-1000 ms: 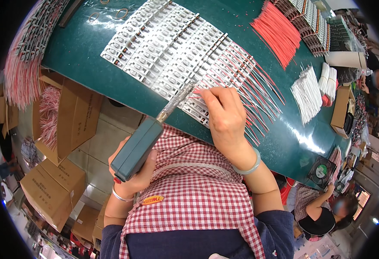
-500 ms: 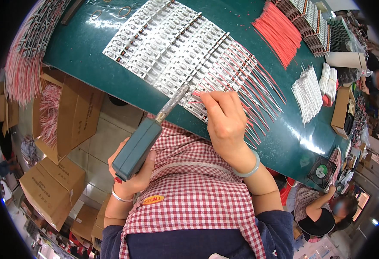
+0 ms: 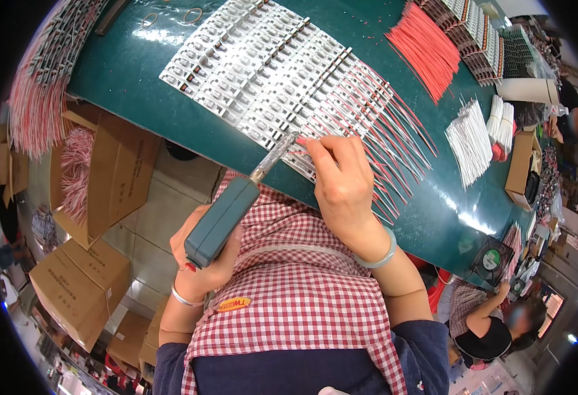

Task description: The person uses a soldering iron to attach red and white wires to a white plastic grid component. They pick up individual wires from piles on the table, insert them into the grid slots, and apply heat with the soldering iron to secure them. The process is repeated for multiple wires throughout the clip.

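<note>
Left hand (image 3: 203,260) clamped around teal soldering iron (image 3: 226,214), tip at strip row (image 3: 272,79). Right hand (image 3: 341,181) fingertips pinched together on 1 red wire (image 3: 368,131).

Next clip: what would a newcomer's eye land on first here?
The rows of small white parts with red and white wires across the green table. At their near edge, the left hand holds a teal soldering iron, its tip beside the right hand.

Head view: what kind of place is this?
Probably a small electronics assembly workshop: rows of white parts with wires on a green bench, bundles of red wires, and stacked cardboard boxes.
</note>
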`<state>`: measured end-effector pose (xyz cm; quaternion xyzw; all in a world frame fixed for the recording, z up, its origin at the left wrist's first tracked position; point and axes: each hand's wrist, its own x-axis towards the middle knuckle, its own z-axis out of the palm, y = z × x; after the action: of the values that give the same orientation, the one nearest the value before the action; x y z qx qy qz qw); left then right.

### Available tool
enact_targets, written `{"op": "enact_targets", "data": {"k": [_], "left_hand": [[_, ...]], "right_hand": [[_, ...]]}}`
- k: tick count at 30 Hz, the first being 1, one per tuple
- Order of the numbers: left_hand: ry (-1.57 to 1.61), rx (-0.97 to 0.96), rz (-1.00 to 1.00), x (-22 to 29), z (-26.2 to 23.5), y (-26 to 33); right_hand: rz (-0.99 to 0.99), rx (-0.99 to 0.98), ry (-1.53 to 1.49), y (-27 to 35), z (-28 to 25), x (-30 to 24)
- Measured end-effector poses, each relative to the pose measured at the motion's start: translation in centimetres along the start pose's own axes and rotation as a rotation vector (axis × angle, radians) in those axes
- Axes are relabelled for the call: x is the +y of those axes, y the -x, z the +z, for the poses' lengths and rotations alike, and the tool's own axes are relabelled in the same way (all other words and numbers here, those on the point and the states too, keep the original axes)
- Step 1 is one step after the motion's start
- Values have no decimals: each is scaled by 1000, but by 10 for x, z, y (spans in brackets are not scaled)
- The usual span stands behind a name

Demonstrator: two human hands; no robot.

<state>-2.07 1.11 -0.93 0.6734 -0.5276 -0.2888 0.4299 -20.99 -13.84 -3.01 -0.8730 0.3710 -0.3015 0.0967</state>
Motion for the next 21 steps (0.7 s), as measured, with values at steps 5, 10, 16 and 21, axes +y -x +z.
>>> {"op": "enact_targets", "data": {"k": [5, 10, 16, 21], "left_hand": [[-12, -25, -48, 3, -3, -1], [-12, -14, -17, 2, -3, -2], [5, 31, -42, -2, -5, 8], [7, 45, -27, -3, -6, 10]], "right_hand": [[-1, -10, 5, -2, -1, -1], [2, -8, 16, -2, -1, -1], [-4, 13, 29, -3, -1, -1], [0, 15, 38, -3, 0, -2]]}}
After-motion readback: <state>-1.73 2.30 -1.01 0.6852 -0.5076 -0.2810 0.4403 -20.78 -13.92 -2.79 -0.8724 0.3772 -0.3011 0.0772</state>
